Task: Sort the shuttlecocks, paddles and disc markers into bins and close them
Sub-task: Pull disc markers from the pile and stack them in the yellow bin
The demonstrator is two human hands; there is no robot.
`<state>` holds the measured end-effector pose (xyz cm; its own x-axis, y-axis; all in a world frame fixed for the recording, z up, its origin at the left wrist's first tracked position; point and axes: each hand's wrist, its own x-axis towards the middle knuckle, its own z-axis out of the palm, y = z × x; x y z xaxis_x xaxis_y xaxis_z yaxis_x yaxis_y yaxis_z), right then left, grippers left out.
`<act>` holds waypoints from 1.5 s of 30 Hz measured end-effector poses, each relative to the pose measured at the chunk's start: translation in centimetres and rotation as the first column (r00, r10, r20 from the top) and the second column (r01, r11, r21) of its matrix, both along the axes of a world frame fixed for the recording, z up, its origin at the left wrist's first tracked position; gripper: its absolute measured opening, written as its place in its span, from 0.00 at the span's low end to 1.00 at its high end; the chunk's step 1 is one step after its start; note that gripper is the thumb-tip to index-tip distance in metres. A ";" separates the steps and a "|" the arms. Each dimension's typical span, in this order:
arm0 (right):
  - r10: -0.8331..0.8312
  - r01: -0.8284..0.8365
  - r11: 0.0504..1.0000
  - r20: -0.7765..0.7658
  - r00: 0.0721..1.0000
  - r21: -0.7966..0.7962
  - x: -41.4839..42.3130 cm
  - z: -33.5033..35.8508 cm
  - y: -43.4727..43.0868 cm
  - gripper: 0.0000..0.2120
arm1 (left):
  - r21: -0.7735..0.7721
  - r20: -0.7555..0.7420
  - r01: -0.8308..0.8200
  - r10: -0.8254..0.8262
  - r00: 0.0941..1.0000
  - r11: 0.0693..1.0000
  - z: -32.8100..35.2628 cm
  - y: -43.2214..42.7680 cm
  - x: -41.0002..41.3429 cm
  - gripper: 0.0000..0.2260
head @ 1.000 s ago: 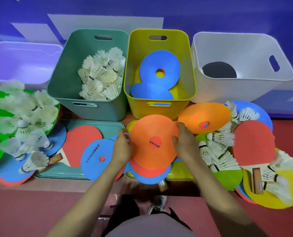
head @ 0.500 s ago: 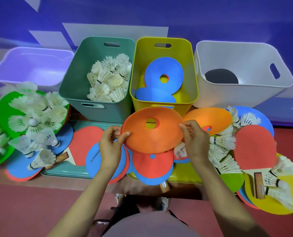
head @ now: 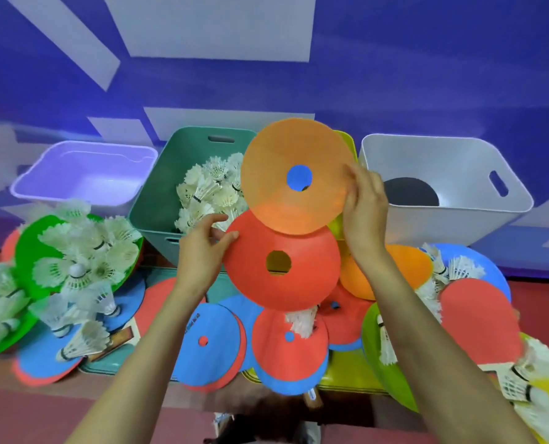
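Two disc markers being pinched at rims: orange disc marker left of right hand fingers, red disc marker right of left hand fingers. Judged light, floppy; rim grip being favoured.

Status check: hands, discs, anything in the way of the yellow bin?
Left hand pinches red disc marker at left edge. Right hand pinches orange disc marker at right edge, both above the pile. Yellow bin mostly hidden behind them; blockage unclear.

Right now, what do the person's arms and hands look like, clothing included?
The left hand and right hand are bare, with no gloves, watch or wristband visible. Both forearms are uncovered down to the frame's edge, and no sleeve shows.
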<state>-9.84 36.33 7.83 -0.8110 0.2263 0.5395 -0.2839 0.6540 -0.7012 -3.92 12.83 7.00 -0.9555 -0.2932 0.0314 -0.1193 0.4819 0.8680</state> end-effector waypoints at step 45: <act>0.101 -0.394 0.822 0.577 0.811 0.411 -20.5 -5.2 1.0 0.23 | -0.532 0.249 0.635 -0.614 0.749 0.559 -1.7 6.0 -13.2 0.15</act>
<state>-30.32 37.35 2.66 -0.9802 -0.1980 0.0060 -0.1846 0.9021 -0.3902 -17.09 18.85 5.32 -0.8962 0.4400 -0.0566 0.3794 0.8264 0.4162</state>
